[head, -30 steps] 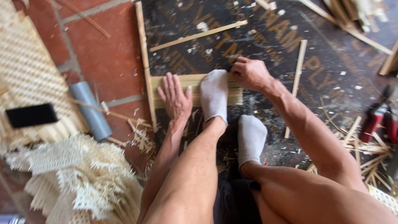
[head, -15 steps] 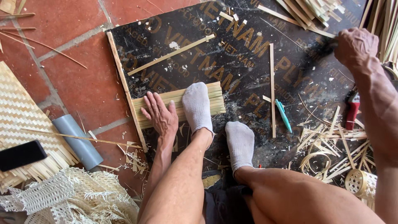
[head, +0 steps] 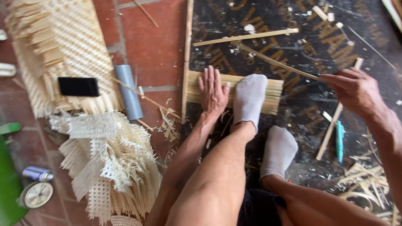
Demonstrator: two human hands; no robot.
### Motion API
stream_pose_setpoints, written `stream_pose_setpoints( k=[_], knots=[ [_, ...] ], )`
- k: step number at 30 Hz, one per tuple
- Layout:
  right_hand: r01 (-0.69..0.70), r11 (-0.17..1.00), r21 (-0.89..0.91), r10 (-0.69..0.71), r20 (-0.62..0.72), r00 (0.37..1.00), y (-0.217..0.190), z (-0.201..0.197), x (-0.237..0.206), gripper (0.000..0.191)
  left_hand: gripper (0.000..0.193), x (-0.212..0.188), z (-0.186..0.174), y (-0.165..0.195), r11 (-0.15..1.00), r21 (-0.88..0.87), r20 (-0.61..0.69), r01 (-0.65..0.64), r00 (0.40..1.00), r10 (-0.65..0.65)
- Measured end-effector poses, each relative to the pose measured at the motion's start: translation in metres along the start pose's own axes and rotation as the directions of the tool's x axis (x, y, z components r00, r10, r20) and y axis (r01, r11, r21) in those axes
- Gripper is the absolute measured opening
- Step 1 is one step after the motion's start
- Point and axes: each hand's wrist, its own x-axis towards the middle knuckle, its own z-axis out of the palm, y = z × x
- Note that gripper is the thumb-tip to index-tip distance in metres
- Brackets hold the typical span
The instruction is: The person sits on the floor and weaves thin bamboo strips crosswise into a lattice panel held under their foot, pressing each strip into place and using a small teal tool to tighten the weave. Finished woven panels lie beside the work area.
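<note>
A flat row of pale bamboo strips (head: 272,95) lies side by side on a dark printed board (head: 314,37). My left hand (head: 212,90) presses flat on the strips' left end, fingers spread. A foot in a grey sock (head: 249,100) pins the strips beside that hand. The other socked foot (head: 278,150) rests nearer me. My right hand (head: 354,90) is shut on one thin bamboo strip (head: 272,60), which slants up to the left above the row.
A woven bamboo mat (head: 63,46) with a black phone (head: 78,86) on it lies at left, beside a grey tube (head: 128,96). Woven scraps (head: 113,163) pile below. Loose slats (head: 247,37), a teal tool (head: 339,140) and shavings (head: 368,184) lie on the board.
My right hand has come back from the far right stack, now holding a thin strip near the row. The view has shifted; my left hand and foot stay on the strips.
</note>
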Motion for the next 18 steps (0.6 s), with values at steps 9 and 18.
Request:
stream_pose_setpoints(
  k=[9,18],
  knots=[
    [0.162,0.986,0.045,-0.167,0.143,0.976,-0.029,0.057,0.112,0.032,0.076,0.002,-0.005,-0.001,1.0,-0.014,-0.009,0.018,1.0,-0.018],
    [0.218,0.975,0.041,-0.221,0.087,0.971,-0.07,0.072,0.123,0.024,0.075,0.002,-0.004,-0.002,0.999,0.019,0.033,0.032,0.999,-0.033]
  ],
)
